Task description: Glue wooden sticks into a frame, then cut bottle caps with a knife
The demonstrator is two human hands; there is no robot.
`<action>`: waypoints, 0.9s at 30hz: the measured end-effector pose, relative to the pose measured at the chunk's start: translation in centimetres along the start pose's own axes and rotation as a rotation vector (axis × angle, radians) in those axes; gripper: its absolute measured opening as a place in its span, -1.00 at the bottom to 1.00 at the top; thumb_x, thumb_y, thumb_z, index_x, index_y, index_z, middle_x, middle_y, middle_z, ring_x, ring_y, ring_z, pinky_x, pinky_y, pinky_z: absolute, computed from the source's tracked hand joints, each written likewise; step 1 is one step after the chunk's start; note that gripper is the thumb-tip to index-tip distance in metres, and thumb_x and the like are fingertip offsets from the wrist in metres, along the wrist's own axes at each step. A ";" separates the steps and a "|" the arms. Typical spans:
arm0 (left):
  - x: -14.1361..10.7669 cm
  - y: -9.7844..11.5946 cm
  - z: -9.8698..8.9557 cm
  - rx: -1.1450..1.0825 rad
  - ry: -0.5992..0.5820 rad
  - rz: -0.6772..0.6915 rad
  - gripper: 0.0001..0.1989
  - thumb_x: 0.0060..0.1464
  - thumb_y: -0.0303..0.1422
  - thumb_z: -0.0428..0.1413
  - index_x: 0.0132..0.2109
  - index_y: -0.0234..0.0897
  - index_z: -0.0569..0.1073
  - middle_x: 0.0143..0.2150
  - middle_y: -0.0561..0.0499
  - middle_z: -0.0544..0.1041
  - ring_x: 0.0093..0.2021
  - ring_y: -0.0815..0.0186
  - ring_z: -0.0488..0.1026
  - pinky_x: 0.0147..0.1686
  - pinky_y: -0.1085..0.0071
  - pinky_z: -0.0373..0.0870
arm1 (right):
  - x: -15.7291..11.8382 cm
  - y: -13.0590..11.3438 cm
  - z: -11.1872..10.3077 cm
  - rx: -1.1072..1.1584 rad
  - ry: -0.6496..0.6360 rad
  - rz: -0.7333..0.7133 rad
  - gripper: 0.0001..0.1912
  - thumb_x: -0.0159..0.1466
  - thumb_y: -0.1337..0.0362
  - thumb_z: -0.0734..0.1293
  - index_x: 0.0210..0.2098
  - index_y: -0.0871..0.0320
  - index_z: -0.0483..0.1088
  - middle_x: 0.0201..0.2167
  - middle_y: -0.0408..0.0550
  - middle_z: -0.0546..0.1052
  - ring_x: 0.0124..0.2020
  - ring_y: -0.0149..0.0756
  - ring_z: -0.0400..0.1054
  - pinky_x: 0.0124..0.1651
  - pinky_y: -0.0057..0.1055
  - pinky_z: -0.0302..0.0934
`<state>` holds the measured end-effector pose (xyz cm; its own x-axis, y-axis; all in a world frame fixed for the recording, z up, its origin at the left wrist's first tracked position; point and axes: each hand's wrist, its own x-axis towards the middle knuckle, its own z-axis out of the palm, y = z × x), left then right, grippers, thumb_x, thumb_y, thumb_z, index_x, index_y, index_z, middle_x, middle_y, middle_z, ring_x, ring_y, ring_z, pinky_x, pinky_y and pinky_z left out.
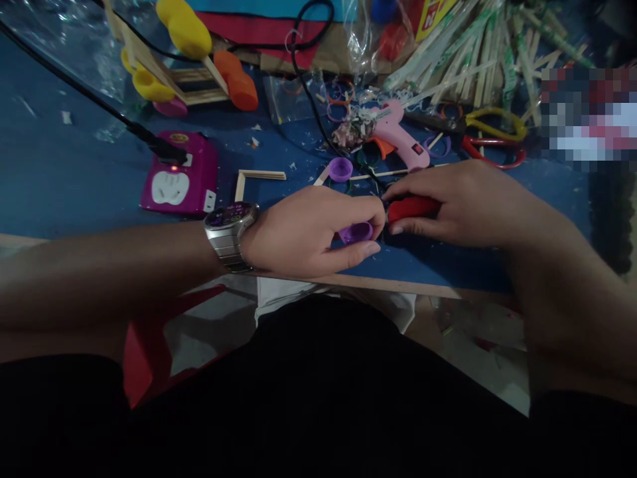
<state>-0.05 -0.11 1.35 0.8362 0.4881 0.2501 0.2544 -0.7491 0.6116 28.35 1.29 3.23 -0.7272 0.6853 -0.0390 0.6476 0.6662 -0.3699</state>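
Note:
My left hand (pixel 313 229), with a metal watch (pixel 229 232) on its wrist, is closed around a small purple cap (pixel 359 232) near the table's front edge. Just to its right my right hand (pixel 442 206) grips a red-handled tool (pixel 413 209); the tool's tip is hidden by my left fingers. Another purple cap (pixel 340 169) lies beyond my left hand, beside thin wooden sticks. Left of it sits an L-shaped piece of sticks (pixel 261 175). A pink glue gun (pixel 402 136) rests behind my hands.
A magenta power socket (pixel 180 174) with a black cable stands at the left. Behind are a stick frame with yellow and orange parts (pixel 199 86), plastic bags, and many wooden sticks (pixel 478 60). Scissors with yellow handles (pixel 495 125) and a red-handled tool (pixel 497 154) lie at the right.

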 end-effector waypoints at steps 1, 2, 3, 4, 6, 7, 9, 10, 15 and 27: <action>0.0 0.1 0.0 0.000 -0.003 -0.010 -0.83 0.39 -0.20 0.14 -0.05 -0.18 0.50 -0.30 0.09 0.63 -0.41 0.36 0.53 -0.37 0.39 0.27 | 0.0 -0.1 -0.1 -0.001 -0.011 0.007 -0.52 0.39 -0.24 0.37 0.11 -0.14 0.62 -0.04 -0.06 0.74 -0.08 0.12 0.62 -0.16 -0.12 0.30; 0.0 0.1 0.0 -0.004 -0.002 -0.017 -0.83 0.40 -0.20 0.13 -0.06 -0.19 0.50 -0.30 0.09 0.63 -0.40 0.36 0.53 -0.37 0.40 0.27 | 0.0 -0.2 -0.2 0.000 -0.021 0.015 -0.52 0.40 -0.24 0.36 0.10 -0.13 0.62 -0.04 -0.06 0.74 -0.07 0.11 0.62 -0.15 -0.13 0.30; 0.0 0.1 -0.1 -0.013 0.004 -0.020 -0.83 0.39 -0.21 0.13 -0.07 -0.20 0.51 -0.30 0.08 0.63 -0.40 0.36 0.53 -0.36 0.40 0.27 | 0.1 -0.3 -0.3 0.002 -0.029 0.023 -0.52 0.40 -0.24 0.35 0.09 -0.13 0.63 -0.04 -0.05 0.74 -0.08 0.11 0.62 -0.15 -0.13 0.30; 0.1 0.2 -0.1 -0.025 0.013 -0.019 -0.83 0.39 -0.21 0.14 -0.08 -0.20 0.51 -0.30 0.07 0.63 -0.40 0.36 0.52 -0.36 0.39 0.28 | 0.1 -0.3 -0.3 0.006 -0.033 0.028 -0.52 0.40 -0.24 0.34 0.09 -0.13 0.63 -0.05 -0.05 0.74 -0.09 0.11 0.62 -0.15 -0.13 0.29; 0.2 0.2 -0.2 -0.048 0.035 -0.017 -0.85 0.38 -0.22 0.14 -0.10 -0.20 0.51 -0.32 0.07 0.63 -0.40 0.35 0.52 -0.36 0.39 0.29 | 0.2 -0.4 -0.4 0.012 -0.042 0.036 -0.51 0.40 -0.24 0.33 0.08 -0.11 0.63 -0.05 -0.03 0.74 -0.09 0.11 0.62 -0.15 -0.12 0.29; 0.3 0.2 -0.2 -0.056 0.043 -0.015 -0.85 0.37 -0.23 0.15 -0.11 -0.20 0.51 -0.32 0.08 0.63 -0.41 0.35 0.52 -0.36 0.38 0.29 | 0.2 -0.4 -0.4 0.014 -0.044 0.036 -0.51 0.41 -0.25 0.32 0.08 -0.11 0.63 -0.05 -0.03 0.74 -0.10 0.11 0.62 -0.16 -0.12 0.29; 0.4 0.2 -0.2 -0.069 0.058 -0.012 -0.87 0.36 -0.24 0.15 -0.12 -0.19 0.51 -0.33 0.09 0.63 -0.42 0.36 0.52 -0.37 0.38 0.30 | 0.2 -0.4 -0.4 0.015 -0.042 0.036 -0.50 0.41 -0.25 0.32 0.08 -0.10 0.62 -0.05 -0.03 0.74 -0.11 0.10 0.62 -0.16 -0.12 0.29; 0.4 0.2 -0.3 -0.074 0.068 -0.009 -0.87 0.36 -0.25 0.16 -0.12 -0.19 0.51 -0.33 0.10 0.63 -0.42 0.37 0.52 -0.37 0.38 0.31 | 0.2 -0.3 -0.4 0.015 -0.038 0.035 -0.51 0.41 -0.25 0.32 0.07 -0.10 0.62 -0.06 -0.03 0.74 -0.11 0.10 0.62 -0.16 -0.12 0.29; 0.3 0.3 -0.4 -0.097 0.127 -0.020 -0.87 0.36 -0.25 0.15 -0.14 -0.18 0.50 -0.32 0.07 0.63 -0.41 0.35 0.52 -0.33 0.35 0.36 | 0.1 -0.2 -0.3 0.035 -0.022 0.022 -0.54 0.41 -0.23 0.34 0.07 -0.11 0.63 -0.11 -0.04 0.74 -0.15 0.07 0.61 -0.17 -0.13 0.29; 0.3 0.1 -0.3 -0.127 0.350 -0.025 -0.90 0.39 -0.27 0.12 -0.10 -0.18 0.46 -0.22 0.02 0.57 -0.31 0.30 0.50 -0.26 0.28 0.50 | 0.1 -0.5 -0.5 0.061 0.008 0.037 -0.50 0.44 -0.24 0.33 -0.02 0.01 0.62 -0.21 0.03 0.70 -0.24 -0.02 0.56 -0.24 -0.18 0.25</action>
<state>0.04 0.14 1.70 0.6078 0.6458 0.4622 0.1923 -0.6843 0.7034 28.06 1.22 3.84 -0.7010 0.7116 -0.0466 0.6589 0.6212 -0.4242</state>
